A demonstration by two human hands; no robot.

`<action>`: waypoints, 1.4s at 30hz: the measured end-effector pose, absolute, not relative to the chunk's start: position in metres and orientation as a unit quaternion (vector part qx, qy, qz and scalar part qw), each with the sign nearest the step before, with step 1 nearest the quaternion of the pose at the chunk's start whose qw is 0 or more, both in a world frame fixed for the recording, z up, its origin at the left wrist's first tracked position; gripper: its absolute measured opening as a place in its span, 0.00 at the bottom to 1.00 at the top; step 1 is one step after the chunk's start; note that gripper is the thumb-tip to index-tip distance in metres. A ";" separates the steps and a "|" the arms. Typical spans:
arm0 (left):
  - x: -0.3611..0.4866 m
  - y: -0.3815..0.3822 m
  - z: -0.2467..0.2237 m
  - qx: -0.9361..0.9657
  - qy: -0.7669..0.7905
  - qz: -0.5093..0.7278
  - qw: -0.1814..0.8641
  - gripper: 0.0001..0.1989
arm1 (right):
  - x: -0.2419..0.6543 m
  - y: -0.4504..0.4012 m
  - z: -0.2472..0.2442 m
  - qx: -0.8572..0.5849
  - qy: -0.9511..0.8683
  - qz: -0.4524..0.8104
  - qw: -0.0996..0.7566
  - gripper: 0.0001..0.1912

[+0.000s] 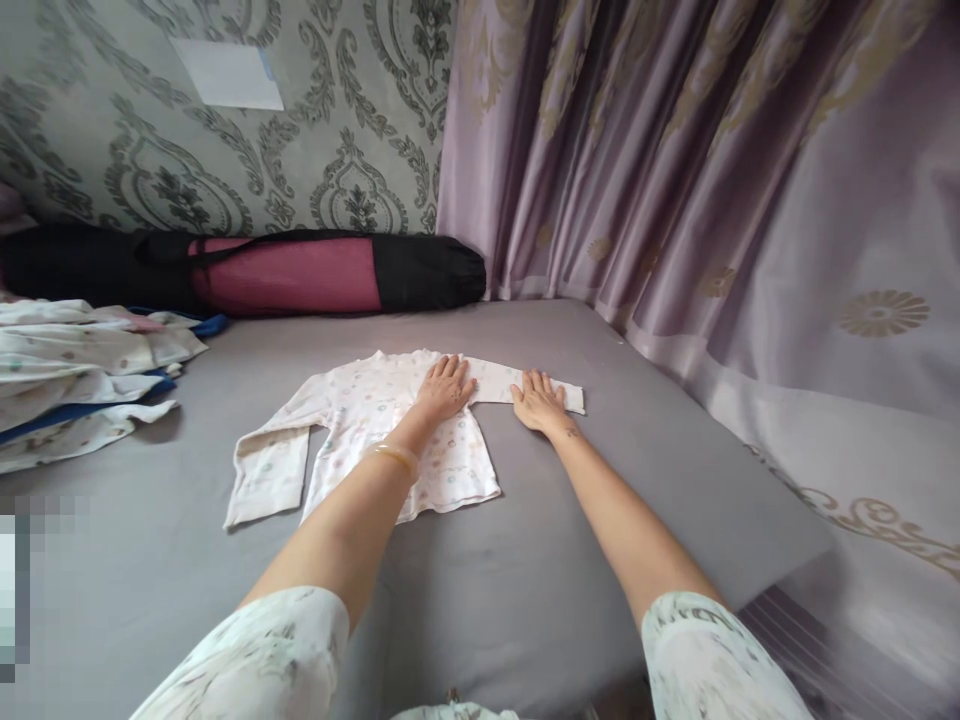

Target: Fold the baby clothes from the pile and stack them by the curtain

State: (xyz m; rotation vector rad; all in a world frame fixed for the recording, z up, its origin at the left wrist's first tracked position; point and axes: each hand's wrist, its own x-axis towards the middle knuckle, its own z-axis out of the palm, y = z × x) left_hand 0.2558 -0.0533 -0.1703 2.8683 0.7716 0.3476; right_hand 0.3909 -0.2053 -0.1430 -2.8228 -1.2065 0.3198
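Observation:
A small white long-sleeved shirt (367,410) with a pale coloured print lies spread on the grey bed sheet (525,560). My left hand (448,387) rests flat on it near the right shoulder, fingers spread. Farther right, my right hand (538,402) lies flat on the sleeve stretched out to the right, near its cuff, with the fingers apart. The shirt's other sleeve bends down toward me on the left. My left forearm, with a bangle (397,458) at the wrist, hides part of the shirt's body and lower hem.
Several printed clothes (82,370) are heaped at the left. A long black and dark pink bag (292,272) lies along the patterned wall (300,180). Purple curtains (600,160) hang behind and along the right side of the bed. A blurred patch covers the lower left edge.

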 end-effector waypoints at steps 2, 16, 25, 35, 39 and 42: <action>0.256 -0.053 -0.172 0.956 0.256 0.118 0.078 0.30 | 0.398 -0.217 -0.142 -0.920 -0.379 0.092 0.023 0.32; 0.204 -0.029 -0.151 0.957 0.255 0.071 0.121 0.27 | 0.360 -0.173 -0.128 -0.862 -0.504 0.030 0.046 0.31; 0.114 -0.036 -0.153 0.943 0.327 0.037 0.057 0.28 | 0.290 -0.070 -0.146 -0.802 -0.587 0.092 0.061 0.34; 0.098 -0.053 -0.137 0.940 0.321 0.050 0.101 0.26 | 0.298 -0.060 -0.160 -0.812 -0.578 0.066 0.045 0.34; 0.069 -0.057 -0.121 0.936 0.308 0.120 0.123 0.25 | 0.301 -0.056 -0.158 -0.812 -0.577 0.077 0.035 0.34; 0.029 -0.056 -0.120 0.903 0.375 0.177 0.109 0.25 | 0.296 -0.055 -0.151 -0.815 -0.573 0.085 0.028 0.33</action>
